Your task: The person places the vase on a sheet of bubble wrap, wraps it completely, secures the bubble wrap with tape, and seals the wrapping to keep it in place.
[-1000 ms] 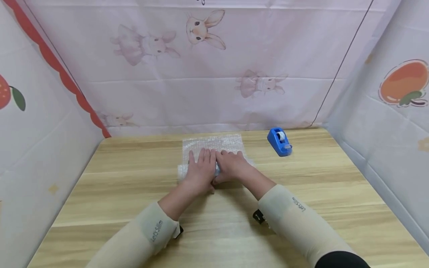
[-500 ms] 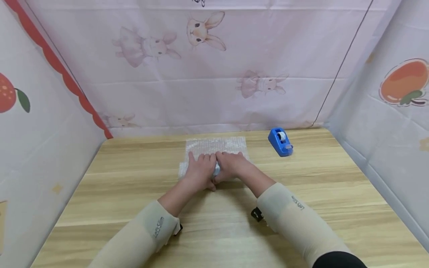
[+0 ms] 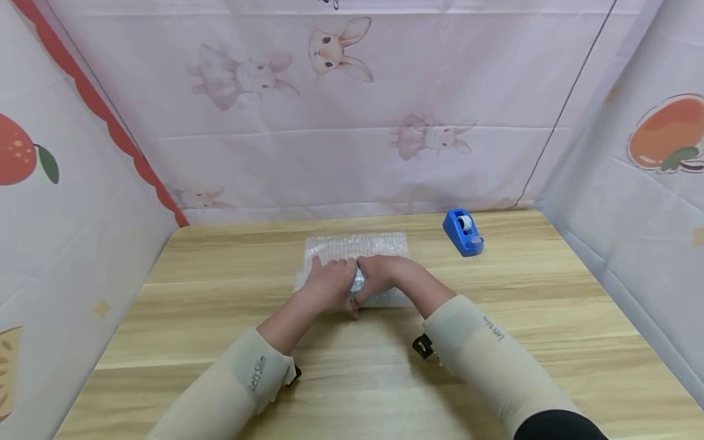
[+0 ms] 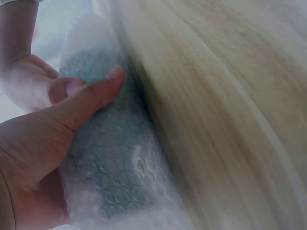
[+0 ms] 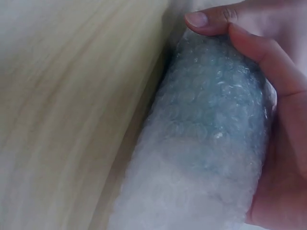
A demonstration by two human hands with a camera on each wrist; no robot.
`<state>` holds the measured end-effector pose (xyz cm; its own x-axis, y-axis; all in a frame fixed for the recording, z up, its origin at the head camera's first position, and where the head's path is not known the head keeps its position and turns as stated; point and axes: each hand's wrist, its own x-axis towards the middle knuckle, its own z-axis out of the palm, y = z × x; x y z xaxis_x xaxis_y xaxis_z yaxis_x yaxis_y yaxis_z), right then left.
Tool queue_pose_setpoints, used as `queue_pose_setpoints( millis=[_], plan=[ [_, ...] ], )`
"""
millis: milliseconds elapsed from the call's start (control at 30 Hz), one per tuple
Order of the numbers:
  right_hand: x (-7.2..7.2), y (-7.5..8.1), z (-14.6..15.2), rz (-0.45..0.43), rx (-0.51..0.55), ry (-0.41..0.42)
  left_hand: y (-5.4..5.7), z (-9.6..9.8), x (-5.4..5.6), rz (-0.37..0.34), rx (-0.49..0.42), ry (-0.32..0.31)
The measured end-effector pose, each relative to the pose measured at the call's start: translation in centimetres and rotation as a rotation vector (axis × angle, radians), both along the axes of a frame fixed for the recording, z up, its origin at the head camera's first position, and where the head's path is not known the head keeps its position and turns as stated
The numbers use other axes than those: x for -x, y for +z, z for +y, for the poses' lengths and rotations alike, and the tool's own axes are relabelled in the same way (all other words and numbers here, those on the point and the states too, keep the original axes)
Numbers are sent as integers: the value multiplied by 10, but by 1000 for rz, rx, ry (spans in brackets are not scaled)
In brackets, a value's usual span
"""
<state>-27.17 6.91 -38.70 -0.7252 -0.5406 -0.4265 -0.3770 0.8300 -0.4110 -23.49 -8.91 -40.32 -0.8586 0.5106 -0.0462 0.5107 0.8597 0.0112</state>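
Note:
A bluish-green object, wrapped in clear bubble wrap into a rounded bundle (image 4: 115,158), lies on the table between both hands. In the head view, my left hand (image 3: 329,286) grips the bundle's left part, fingers bent over the top and thumb along the near side. My right hand (image 3: 381,275) holds its right part, close against the left one. The right wrist view shows the bundle (image 5: 206,110) with the right thumb across it. A loose flat stretch of bubble wrap (image 3: 354,244) spreads out beyond the fingers. The wrapped object's exact kind is hidden.
A blue tape dispenser (image 3: 464,233) with a roll of tape stands at the back right of the wooden table (image 3: 220,263). Printed cloth walls (image 3: 341,165) enclose the table at the back and both sides.
The left fingers, straight a second ago, have curled over the bundle. The bubble wrap's far edge has shifted slightly toward me, and more wrap shows under the right wrist.

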Motion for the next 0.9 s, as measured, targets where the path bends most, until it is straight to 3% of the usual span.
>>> queue_pose_setpoints(
  millis=[200, 433, 567, 733, 900],
  plan=[
    [4, 2, 3, -47, 11, 6, -2, -1, 5, -62, -72, -26],
    [7, 2, 8, -55, 25, -9, -1, -4, 13, -163, -112, -3],
    [4, 3, 10, 59, -34, -15, 3, -6, 16, -218, -122, 26],
    [-6, 2, 9, 299, -108, 48, 10, -8, 20, -305, -97, 71],
    [-19, -2, 9, 504, -118, 93, 18, -4, 29, -378, -71, 72]
  ],
)
